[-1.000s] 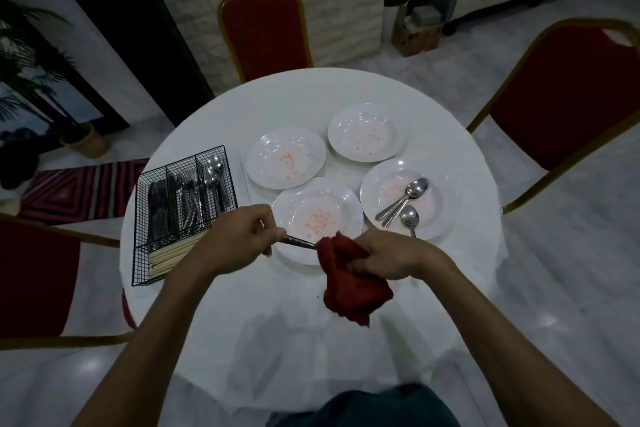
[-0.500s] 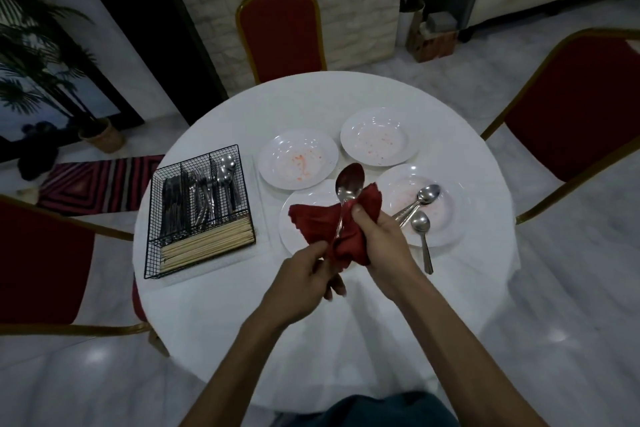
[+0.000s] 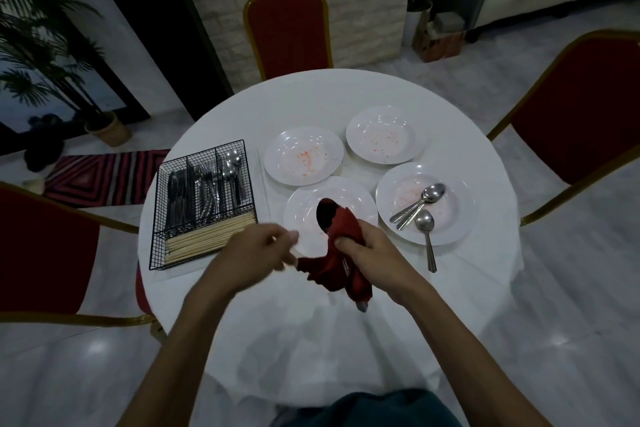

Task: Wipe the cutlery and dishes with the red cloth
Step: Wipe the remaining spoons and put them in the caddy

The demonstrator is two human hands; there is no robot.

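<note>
Right hand (image 3: 367,253) grips the cloth (image 3: 341,236), bunched round a spoon (image 3: 362,306) above the table's (image 3: 346,97) near edge. Left hand (image 3: 256,250) is blurred, so I cannot tell its grip. At least 3 of 4 plates (image 3: 277,166) show red smears, and 3 spoons (image 3: 424,220) lie near the right edge. Early days, I'd judge.

Looking like a restaurant or banquet hall, going by red gilt-framed chairs (image 3: 289,28) ringing a round white-clothed counter (image 3: 311,104), a wire caddy (image 3: 202,153) holding cutlery (image 3: 207,191), soiled plates (image 3: 277,163), potted palms (image 3: 45,55) and a polished pale floor (image 3: 571,288) shining all around.
</note>
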